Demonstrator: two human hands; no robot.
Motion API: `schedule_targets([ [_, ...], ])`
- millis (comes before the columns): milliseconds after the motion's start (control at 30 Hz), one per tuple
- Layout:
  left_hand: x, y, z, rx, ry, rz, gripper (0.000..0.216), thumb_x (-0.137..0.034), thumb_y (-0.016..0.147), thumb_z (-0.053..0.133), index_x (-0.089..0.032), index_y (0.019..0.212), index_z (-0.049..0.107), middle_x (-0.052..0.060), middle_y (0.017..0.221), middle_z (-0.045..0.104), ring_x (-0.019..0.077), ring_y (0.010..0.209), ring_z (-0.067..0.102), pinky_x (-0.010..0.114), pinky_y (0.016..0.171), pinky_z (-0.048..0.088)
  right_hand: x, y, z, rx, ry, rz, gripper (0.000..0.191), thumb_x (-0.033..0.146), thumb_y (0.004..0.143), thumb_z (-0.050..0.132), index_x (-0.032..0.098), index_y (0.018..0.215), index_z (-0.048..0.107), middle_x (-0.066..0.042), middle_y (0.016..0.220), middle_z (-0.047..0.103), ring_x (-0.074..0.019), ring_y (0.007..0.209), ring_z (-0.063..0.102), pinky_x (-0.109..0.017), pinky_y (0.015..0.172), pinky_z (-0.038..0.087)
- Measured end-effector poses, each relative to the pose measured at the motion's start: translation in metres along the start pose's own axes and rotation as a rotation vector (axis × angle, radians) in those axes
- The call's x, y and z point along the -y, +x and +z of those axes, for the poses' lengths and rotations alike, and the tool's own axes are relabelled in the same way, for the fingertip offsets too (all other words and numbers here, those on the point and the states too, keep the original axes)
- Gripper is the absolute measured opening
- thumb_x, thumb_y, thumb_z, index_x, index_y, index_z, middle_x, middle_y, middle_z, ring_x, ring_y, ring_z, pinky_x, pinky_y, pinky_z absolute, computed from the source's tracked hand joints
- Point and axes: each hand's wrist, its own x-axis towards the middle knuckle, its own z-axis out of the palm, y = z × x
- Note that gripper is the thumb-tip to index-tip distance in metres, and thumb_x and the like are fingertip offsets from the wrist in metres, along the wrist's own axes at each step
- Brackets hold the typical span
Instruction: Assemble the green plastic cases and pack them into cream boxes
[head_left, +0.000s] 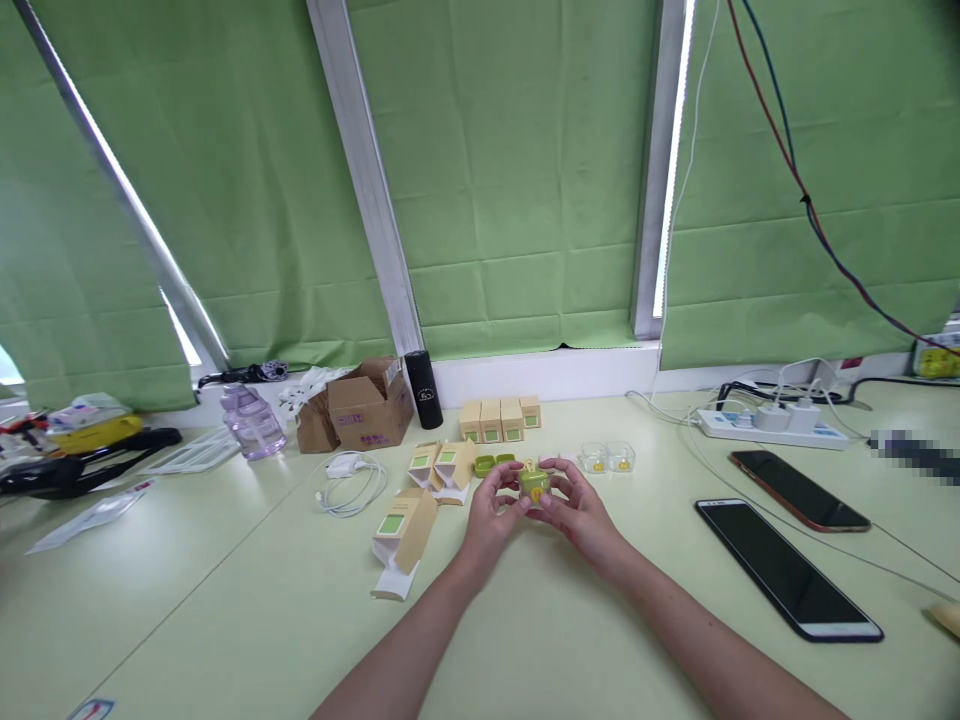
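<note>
Both my hands hold a small green earphone case between their fingertips, just above the table. A yellow figure is on its front and a small loop stands on top. My left hand is closed on its left side, and my right hand grips the right side. Just behind my left fingers lies a green open case. Two clear cases with yellow figures stand to the right, behind my right hand. Opened cardboard boxes with green squares lie left of my left hand.
Several small tan boxes stand at the back by a black bottle and a brown carton. A white cable lies left. Two phones and a power strip are right. A purple jug stands far left.
</note>
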Motion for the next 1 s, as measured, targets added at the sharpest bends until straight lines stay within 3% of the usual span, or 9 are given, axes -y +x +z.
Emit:
schedule_targets([
  [267,0.001,0.0,0.004,-0.007,0.099,0.037,0.052,-0.03,0.07,0.084,-0.022,0.119,0.065,0.012,0.121,0.067,0.0285,0.114,0.061,0.036,0.087,0.052,-0.002,0.002,-0.002,-0.036,0.002,0.002,0.052,0.046,0.074,0.089,0.031,0.116,0.063,-0.004,0.112,0.067,-0.0254,0.104,0.072,-0.045,0.095,0.057],
  [533,-0.003,-0.001,0.006,-0.025,0.167,0.038,0.048,-0.03,0.076,0.082,-0.022,0.121,0.066,0.011,0.121,0.069,0.0267,0.112,0.062,0.036,0.088,0.051,0.007,0.002,-0.001,-0.036,-0.006,-0.004,0.054,0.048,0.071,0.091,0.029,0.113,0.064,-0.006,0.114,0.071,-0.0269,0.1,0.074,-0.047,0.096,0.056],
  [800,-0.002,-0.002,0.007,-0.039,0.172,0.093,0.049,-0.025,0.075,0.081,-0.023,0.121,0.064,0.01,0.121,0.067,0.0268,0.112,0.061,0.038,0.091,0.05,0.01,0.001,0.001,-0.017,0.208,0.082,0.052,0.048,0.075,0.087,0.028,0.118,0.066,-0.006,0.101,0.078,-0.0312,0.097,0.077,-0.051,0.097,0.054],
  [1000,-0.003,-0.005,0.008,-0.005,0.184,0.134,0.04,-0.031,0.086,0.076,-0.023,0.122,0.062,0.01,0.119,0.068,0.0249,0.11,0.063,0.039,0.094,0.049,0.0,0.006,-0.008,-0.062,0.311,0.081,0.04,0.047,0.081,0.08,0.027,0.113,0.067,-0.007,0.101,0.08,-0.0299,0.088,0.078,-0.053,0.092,0.057],
])
